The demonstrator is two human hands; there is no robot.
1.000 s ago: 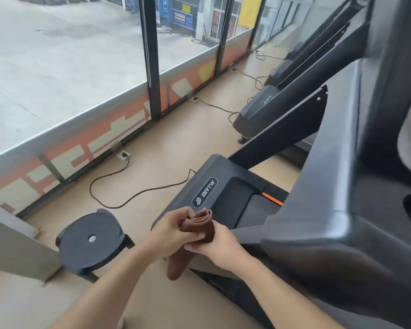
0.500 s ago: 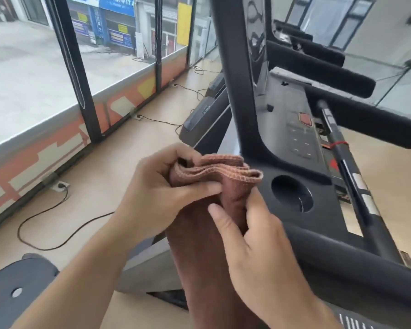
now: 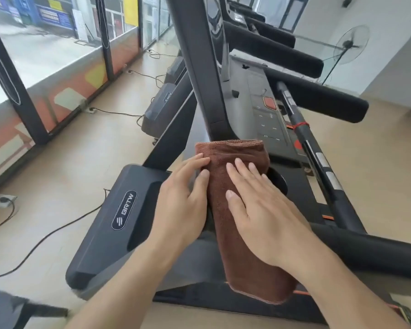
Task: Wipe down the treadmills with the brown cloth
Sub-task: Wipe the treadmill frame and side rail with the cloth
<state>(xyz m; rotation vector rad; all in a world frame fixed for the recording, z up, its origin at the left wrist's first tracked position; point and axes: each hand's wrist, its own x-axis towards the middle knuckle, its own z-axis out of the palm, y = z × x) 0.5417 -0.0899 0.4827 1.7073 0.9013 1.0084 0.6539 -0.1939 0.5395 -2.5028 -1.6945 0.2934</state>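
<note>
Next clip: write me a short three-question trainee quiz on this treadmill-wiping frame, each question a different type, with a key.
1. True or false: the right hand lies flat on the brown cloth.
2. What does the cloth partly cover on the treadmill console? A) cup holder B) red button C) wall fan
3. Fill in: the left hand touches the cloth's ____ edge.

Key: 1 true; 2 A; 3 left

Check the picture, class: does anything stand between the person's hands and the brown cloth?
Nothing visible does. The right hand lies flat on the brown cloth, and the left hand's fingertips touch its left edge on the treadmill console.
</note>
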